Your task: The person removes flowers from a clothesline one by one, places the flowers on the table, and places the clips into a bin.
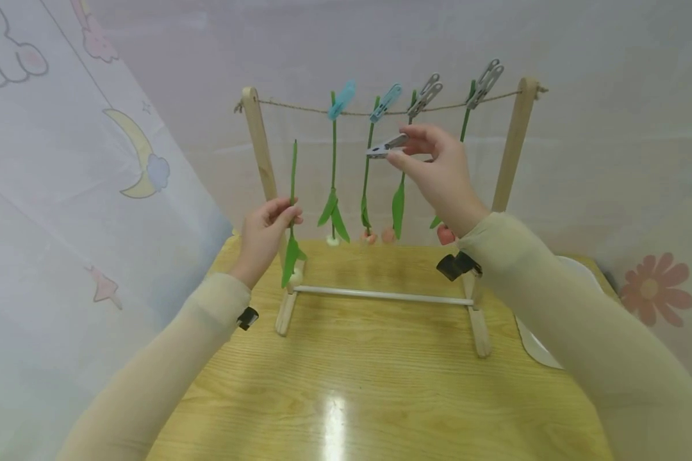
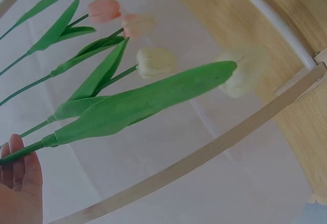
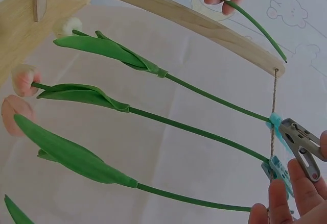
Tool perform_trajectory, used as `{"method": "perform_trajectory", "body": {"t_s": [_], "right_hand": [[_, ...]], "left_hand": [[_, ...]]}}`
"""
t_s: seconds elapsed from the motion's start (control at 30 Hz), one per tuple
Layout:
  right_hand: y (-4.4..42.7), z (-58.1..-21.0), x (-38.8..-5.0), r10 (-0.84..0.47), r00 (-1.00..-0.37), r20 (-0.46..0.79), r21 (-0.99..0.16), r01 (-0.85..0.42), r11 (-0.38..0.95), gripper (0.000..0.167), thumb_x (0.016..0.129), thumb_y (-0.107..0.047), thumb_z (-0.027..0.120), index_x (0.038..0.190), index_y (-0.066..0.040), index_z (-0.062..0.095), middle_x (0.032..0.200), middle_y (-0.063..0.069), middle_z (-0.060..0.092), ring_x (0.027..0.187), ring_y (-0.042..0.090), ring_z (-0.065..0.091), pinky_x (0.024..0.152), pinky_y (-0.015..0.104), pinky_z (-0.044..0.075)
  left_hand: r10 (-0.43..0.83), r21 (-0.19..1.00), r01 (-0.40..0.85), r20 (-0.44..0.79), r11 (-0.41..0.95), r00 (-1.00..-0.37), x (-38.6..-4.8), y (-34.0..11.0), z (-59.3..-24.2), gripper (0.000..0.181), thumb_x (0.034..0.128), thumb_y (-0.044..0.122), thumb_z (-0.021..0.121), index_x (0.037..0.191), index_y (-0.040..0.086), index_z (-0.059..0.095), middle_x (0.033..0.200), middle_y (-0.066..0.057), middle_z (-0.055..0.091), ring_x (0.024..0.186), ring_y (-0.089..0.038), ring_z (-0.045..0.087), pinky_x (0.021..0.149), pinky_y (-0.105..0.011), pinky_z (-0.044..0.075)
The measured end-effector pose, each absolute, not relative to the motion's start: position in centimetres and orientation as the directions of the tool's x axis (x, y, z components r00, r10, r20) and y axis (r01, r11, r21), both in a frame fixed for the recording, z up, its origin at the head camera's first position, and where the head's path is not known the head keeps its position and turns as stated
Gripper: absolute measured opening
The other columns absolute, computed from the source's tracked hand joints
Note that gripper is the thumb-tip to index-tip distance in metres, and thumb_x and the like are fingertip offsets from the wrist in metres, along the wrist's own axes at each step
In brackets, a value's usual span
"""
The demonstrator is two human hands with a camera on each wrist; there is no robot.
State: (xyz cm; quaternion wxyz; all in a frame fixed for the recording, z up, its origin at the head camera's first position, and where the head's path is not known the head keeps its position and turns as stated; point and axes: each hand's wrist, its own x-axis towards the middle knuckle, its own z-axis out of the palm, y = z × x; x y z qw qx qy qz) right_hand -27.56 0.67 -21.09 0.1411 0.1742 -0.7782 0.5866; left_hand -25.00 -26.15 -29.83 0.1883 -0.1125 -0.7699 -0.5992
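Observation:
My left hand [image 1: 265, 237] pinches the green stem of an artificial white tulip [image 1: 289, 261], which hangs bloom down beside the left post. Its leaf [image 2: 138, 104] crosses the left wrist view, partly covering the bloom. Between thumb and fingertips, my right hand [image 1: 446, 169] holds a grey clothespin [image 1: 380, 151], in front of the hanging flowers and below the twine [image 1: 305, 108]. Two blue clothespins [image 1: 341, 100] and two grey clothespins [image 1: 486, 84] fix several other tulips [image 1: 334, 160] to the twine, heads downward. Their blooms are white, peach and red.
A wooden frame with a left post [image 1: 259, 141] and a right post [image 1: 513, 147] carries the twine. A white rod [image 1: 380, 295] joins its feet on the wooden table [image 1: 334, 371]. Behind my right sleeve lies a white tray [image 1: 533, 342]. Printed cloth surrounds the table.

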Motion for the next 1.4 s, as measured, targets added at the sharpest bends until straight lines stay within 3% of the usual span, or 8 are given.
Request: {"method": "perform_trajectory", "body": {"t_s": [0.37,0.6,0.73,1.07,1.2,1.33,1.4], "right_hand": [[3.3,-23.1,-26.4,-0.045,-0.93,0.364,-0.911,-0.366,0.189,0.042,0.091,-0.016,0.07,0.13,-0.007,0.057,0.112,0.003,0.065,0.102,0.014,0.055,0.083,0.024,0.044],[5.4,-24.5,-25.6,0.001,-0.932,0.363,-0.912,-0.355,0.207,0.045,0.092,-0.015,0.069,0.133,-0.004,0.055,0.105,-0.004,0.065,0.099,0.011,0.054,0.079,0.021,0.043],[6.3,-25.1,-25.4,0.008,-0.934,0.357,-0.91,-0.346,0.228,0.045,0.092,-0.017,0.069,0.133,-0.005,0.055,0.104,-0.007,0.063,0.096,0.009,0.055,0.081,0.02,0.043],[7.8,-26.8,-25.1,0.017,-0.924,0.381,-0.887,-0.361,0.287,0.045,0.092,-0.015,0.068,0.132,0.002,0.054,0.105,-0.009,0.064,0.103,0.008,0.054,0.08,0.018,0.045],[8.4,-27.6,-24.9,0.038,-0.922,0.384,-0.884,-0.356,0.304,0.045,0.093,-0.016,0.068,0.133,-0.001,0.054,0.105,-0.013,0.063,0.104,0.009,0.053,0.081,0.02,0.043],[9.0,-28.3,-24.7,0.049,-0.925,0.376,-0.893,-0.348,0.284,0.044,0.093,-0.015,0.068,0.132,-0.003,0.054,0.102,-0.016,0.063,0.105,0.009,0.053,0.082,0.02,0.041],[9.3,-28.6,-24.6,0.053,-0.932,0.359,-0.904,-0.333,0.267,0.042,0.093,-0.015,0.068,0.132,-0.005,0.055,0.102,-0.017,0.063,0.105,0.008,0.052,0.082,0.02,0.041]], "left_hand": [[-0.024,0.874,0.404,0.426,0.271,-0.905,-24.2,-25.5,-31.7,0.023,0.0954,0.001,0.06,0.114,-0.012,0.064,0.096,-0.024,0.068,0.08,-0.004,0.064,0.08,-0.019,0.052],[0.016,0.821,0.436,0.464,0.369,-0.886,-23.8,-25.1,-33.7,0.022,0.094,0.0,0.061,0.113,-0.011,0.066,0.093,-0.023,0.069,0.088,-0.03,0.067,0.074,-0.014,0.05],[0.042,0.786,0.477,0.503,0.394,-0.863,-23.5,-24.7,-34.6,0.02,0.0917,-0.004,0.062,0.109,-0.013,0.067,0.091,-0.023,0.069,0.084,-0.036,0.067,0.071,-0.016,0.052],[0.278,0.533,0.66,0.626,0.529,-0.728,-23.0,-24.0,-37.2,0.019,0.0883,-0.006,0.066,0.106,-0.008,0.07,0.091,-0.015,0.07,0.079,-0.026,0.066,0.067,-0.029,0.056],[0.346,0.437,0.712,0.656,0.55,-0.67,-22.8,-23.5,-38.3,0.018,0.0862,-0.005,0.069,0.104,-0.005,0.072,0.093,-0.014,0.072,0.083,-0.027,0.066,0.08,-0.042,0.055],[0.383,0.376,0.732,0.667,0.569,-0.64,-22.5,-22.9,-39.4,0.019,0.0841,-0.004,0.071,0.103,-0.004,0.072,0.092,-0.012,0.072,0.082,-0.026,0.067,0.096,-0.065,0.04],[0.402,0.362,0.74,0.663,0.566,-0.632,-22.4,-22.6,-39.8,0.02,0.0835,-0.005,0.071,0.104,-0.004,0.072,0.092,-0.011,0.071,0.084,-0.025,0.068,0.099,-0.068,0.035]]}}
